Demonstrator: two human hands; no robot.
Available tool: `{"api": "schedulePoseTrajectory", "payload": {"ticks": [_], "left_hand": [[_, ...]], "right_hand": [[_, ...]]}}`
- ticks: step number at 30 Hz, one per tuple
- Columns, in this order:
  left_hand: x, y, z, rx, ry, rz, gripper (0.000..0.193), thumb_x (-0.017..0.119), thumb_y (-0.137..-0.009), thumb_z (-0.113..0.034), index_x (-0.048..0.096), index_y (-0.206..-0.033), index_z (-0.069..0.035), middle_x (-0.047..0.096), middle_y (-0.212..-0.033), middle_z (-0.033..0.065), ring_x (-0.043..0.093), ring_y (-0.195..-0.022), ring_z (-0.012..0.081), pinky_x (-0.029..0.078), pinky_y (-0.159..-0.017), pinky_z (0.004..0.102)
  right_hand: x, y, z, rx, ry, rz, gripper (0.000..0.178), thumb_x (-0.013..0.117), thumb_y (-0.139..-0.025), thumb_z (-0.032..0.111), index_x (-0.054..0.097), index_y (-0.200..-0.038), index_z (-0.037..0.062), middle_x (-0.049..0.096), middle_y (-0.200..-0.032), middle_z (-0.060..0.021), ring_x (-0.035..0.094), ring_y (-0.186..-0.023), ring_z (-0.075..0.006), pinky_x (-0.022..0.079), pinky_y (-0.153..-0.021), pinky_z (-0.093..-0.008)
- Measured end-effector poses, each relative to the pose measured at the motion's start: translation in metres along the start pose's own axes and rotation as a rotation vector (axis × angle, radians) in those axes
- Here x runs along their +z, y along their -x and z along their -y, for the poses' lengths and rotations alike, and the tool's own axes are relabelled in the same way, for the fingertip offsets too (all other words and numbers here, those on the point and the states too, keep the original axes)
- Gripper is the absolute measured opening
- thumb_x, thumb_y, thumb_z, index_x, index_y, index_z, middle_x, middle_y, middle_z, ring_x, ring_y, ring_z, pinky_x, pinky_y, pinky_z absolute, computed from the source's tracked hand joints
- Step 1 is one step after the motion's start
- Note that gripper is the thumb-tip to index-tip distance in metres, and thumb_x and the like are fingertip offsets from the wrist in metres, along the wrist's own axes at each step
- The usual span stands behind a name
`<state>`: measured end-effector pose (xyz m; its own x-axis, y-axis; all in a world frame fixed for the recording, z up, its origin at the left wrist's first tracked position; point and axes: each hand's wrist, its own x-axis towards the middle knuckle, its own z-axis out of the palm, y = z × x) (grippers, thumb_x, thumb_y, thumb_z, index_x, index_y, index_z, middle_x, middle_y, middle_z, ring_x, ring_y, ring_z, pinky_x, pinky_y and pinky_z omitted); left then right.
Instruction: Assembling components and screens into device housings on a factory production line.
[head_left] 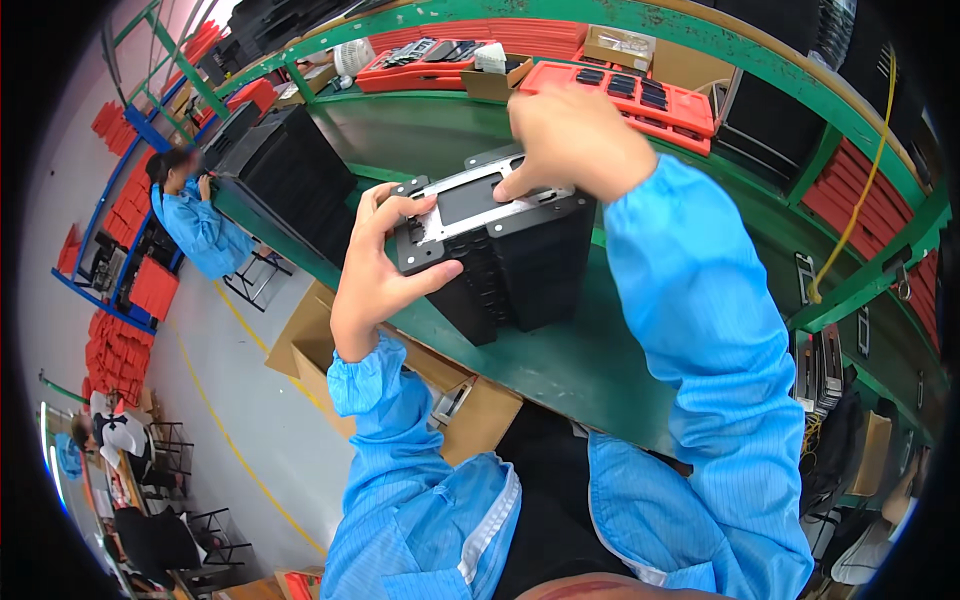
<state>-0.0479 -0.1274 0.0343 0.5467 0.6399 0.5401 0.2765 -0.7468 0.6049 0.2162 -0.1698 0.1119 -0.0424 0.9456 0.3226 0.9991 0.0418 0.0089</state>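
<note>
A silver rectangular metal frame [478, 196] with a dark middle lies on top of a tall stack of black plates [545, 265]. My left hand [380, 260] is closed around the near-left corner: its index fingertip rests on the frame's left end and its thumb lies against the side of the black stack. My right hand [575, 140] is above the frame's right half, with its thumb touching the frame. The other right fingers are blurred and partly hidden, so their grip does not show.
The stack stands on a green bench [600, 345]. Behind are a red tray of dark parts [625, 98], another red tray [415, 70] and a green shelf rail [560, 12]. More black stacks [275, 165] stand left. An open cardboard box [325, 350] is below; a person in blue [200, 225] works nearby.
</note>
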Motion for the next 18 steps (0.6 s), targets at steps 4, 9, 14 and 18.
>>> {"api": "schedulePoseTrajectory", "payload": {"ticks": [4,9,14,18], "left_hand": [[0.012,-0.004,0.005,0.038,0.005,0.054,0.083,0.093,-0.060,-0.027,0.062,-0.135,-0.007,0.050,-0.134,0.0155,0.055,-0.123,0.0305,0.046,-0.105,0.0402],[0.070,0.023,0.023,-0.068,0.700,-0.158,0.103,0.092,-0.067,-0.034,0.042,-0.151,-0.001,0.051,-0.146,0.0115,0.054,-0.127,0.0241,0.043,-0.109,0.0377],[0.139,0.149,0.163,-0.365,0.746,-0.208,0.082,0.091,-0.072,-0.019,0.053,-0.140,0.004,0.062,-0.132,0.0095,0.059,-0.119,0.0245,0.045,-0.105,0.0367],[0.169,0.138,0.129,-0.513,0.595,-0.130,0.064,0.086,-0.076,-0.008,0.059,-0.133,0.004,0.065,-0.126,0.0095,0.061,-0.115,0.0232,0.047,-0.103,0.0360]], "right_hand": [[0.008,-0.025,-0.029,0.133,-0.158,0.287,0.106,0.086,-0.066,0.069,0.053,-0.146,0.0075,0.061,-0.137,-0.0232,0.064,-0.119,-0.0346,0.053,-0.088,-0.0449],[0.005,-0.036,-0.038,0.227,-0.387,0.841,0.111,0.068,-0.079,0.081,0.040,-0.159,0.0100,0.056,-0.149,-0.0154,0.057,-0.133,-0.0292,0.049,-0.105,-0.0430],[0.093,0.006,-0.057,0.123,-1.218,0.505,0.092,0.052,-0.095,0.075,0.039,-0.160,0.0108,0.052,-0.155,-0.0101,0.052,-0.137,-0.0239,0.043,-0.114,-0.0402],[0.178,0.073,-0.028,0.314,-1.946,0.007,0.070,0.037,-0.108,0.061,0.055,-0.148,0.0053,0.060,-0.144,-0.0079,0.055,-0.128,-0.0169,0.040,-0.112,-0.0363]]}}
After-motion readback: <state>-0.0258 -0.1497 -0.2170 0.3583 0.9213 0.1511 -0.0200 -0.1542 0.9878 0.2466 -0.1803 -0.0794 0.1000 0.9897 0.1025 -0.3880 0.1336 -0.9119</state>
